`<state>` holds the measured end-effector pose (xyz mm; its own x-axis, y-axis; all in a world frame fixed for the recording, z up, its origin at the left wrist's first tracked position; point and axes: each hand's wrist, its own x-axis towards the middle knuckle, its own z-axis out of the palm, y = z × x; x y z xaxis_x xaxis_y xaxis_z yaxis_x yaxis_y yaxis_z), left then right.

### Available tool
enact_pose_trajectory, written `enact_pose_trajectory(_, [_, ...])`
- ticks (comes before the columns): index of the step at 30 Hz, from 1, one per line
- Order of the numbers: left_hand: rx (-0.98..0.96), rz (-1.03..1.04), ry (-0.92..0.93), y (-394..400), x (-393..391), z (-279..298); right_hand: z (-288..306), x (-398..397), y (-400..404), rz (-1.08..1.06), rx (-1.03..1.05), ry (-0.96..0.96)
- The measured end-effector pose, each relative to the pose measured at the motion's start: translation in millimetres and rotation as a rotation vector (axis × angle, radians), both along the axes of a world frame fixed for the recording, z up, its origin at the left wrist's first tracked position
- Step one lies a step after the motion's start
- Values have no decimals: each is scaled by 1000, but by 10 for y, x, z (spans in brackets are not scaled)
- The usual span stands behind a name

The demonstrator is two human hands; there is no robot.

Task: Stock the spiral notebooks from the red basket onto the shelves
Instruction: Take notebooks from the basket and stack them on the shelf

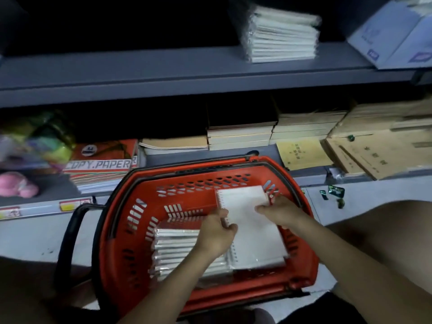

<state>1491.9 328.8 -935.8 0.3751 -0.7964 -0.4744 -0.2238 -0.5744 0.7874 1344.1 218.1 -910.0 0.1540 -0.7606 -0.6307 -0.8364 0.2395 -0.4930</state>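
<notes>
A red plastic basket [131, 249] with black handles stands on the floor before the shelves. Inside it lies a row of wrapped white spiral notebooks [173, 251]. Above them, both hands hold a white spiral notebook [243, 202] over a further pile [259, 246] on the basket's right side. My left hand [217, 232] pinches its spiral edge. On its right edge, my right hand [278, 211] grips it. A stack of the same white notebooks [280, 36] sits on the upper grey shelf [140, 69].
The lower shelf holds a red copy-paper pack [100, 164], brown notebooks [240, 134], tan exercise books [304, 153] and colourful items [35, 141] at left. A pale box [392, 36] sits upper right. Small wrappers [334, 190] lie on the floor. My knees frame the basket.
</notes>
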Motion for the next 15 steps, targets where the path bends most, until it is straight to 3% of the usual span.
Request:
enact_pose_trajectory(7, [-30, -50, -203, 7, -173, 31, -145, 5, 133, -132, 104, 54])
enact_pose_trajectory(15, [79, -41, -79, 1, -20, -56, -94, 5, 177, -114, 122, 172])
